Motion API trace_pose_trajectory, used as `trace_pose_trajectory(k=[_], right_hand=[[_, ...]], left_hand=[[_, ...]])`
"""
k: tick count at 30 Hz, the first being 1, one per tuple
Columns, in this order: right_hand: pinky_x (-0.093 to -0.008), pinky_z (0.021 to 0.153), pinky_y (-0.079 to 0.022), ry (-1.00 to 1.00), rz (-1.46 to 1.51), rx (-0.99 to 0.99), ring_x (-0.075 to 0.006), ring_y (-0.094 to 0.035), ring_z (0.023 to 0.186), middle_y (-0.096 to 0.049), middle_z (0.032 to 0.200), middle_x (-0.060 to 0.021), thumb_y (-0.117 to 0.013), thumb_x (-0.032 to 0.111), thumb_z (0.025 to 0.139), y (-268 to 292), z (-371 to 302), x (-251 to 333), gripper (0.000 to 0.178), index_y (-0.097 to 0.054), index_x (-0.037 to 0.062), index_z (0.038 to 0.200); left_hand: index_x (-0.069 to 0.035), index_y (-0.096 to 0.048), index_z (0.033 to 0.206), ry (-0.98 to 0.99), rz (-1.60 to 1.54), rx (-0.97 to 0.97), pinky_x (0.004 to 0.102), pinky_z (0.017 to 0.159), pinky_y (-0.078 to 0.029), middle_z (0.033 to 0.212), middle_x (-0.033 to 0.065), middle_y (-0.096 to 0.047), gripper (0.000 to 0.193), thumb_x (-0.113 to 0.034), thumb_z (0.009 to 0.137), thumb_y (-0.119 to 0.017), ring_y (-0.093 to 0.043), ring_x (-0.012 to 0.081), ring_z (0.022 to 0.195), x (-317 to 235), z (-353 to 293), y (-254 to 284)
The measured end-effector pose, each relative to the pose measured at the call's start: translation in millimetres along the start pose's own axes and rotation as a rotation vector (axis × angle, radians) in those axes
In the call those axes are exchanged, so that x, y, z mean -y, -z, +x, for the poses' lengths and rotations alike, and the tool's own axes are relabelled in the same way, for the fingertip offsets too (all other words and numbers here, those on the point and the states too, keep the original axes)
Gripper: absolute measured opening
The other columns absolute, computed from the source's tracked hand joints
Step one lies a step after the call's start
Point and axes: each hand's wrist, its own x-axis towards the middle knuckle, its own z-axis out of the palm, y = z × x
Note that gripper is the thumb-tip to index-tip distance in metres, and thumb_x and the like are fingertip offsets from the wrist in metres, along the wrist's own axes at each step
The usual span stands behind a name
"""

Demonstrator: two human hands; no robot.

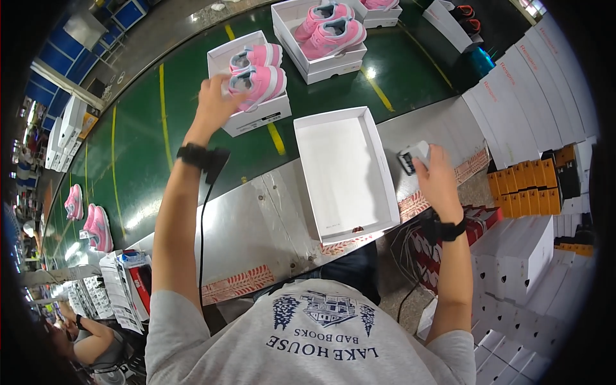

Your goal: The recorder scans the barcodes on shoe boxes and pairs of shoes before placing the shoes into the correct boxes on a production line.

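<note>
My left hand is at the left side of an open white shoebox, its curved fingers and thumb around the end of a pink sneaker. A second pink sneaker lies behind it in the same box. My right hand is closed on a small white block with a dark face, held over the metal ledge; its exact kind is unclear. Between my hands lies a white box lid, inner side up, apart from both hands.
Another shoebox with pink sneakers stands farther back on the green conveyor belt. White boxes are stacked at the right, beside orange-and-black ones. Loose pink sneakers sit at the far left. Another person's arm shows at lower left.
</note>
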Motion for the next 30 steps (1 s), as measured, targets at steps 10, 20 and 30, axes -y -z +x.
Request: trace_pose_trajectory(k=[10,20,30], right_hand=[[-0.0465,0.080,-0.049,-0.131,-0.171,-0.128,-0.0428,-0.058,0.094,-0.058,0.101,-0.0248,-0.073,0.026,0.087,1,-36,23,0.051,-0.051,-0.0054,0.121],[-0.0304,0.050,-0.056,-0.855,0.830,0.402,-0.0189,-0.066,0.056,-0.064,0.073,-0.0131,-0.055,0.015,0.098,-36,-90,53,0.054,-0.037,0.0095,0.148],[-0.0311,0.057,-0.060,-0.779,1.053,0.489,-0.0239,-0.072,0.069,-0.068,0.085,-0.0175,-0.052,0.016,0.097,-103,23,80,0.035,-0.055,-0.0075,0.122]], left_hand=[[-0.002,-0.067,0.108,0.213,0.134,0.334,0.0463,0.090,-0.051,0.106,0.0259,-0.062,0.044,-0.029,0.075,-0.080,-0.062,0.0423,0.101,40,-43,-18],[0.006,-0.069,0.095,0.243,-0.121,0.390,0.0399,0.073,-0.055,0.081,0.0207,-0.070,0.035,-0.025,0.079,-0.075,-0.071,0.0324,0.070,-4,-1,19],[0.006,-0.067,0.095,0.205,-0.063,0.329,0.0447,0.077,-0.054,0.086,0.0276,-0.068,0.038,-0.027,0.080,-0.077,-0.068,0.0406,0.084,-15,-35,26]])
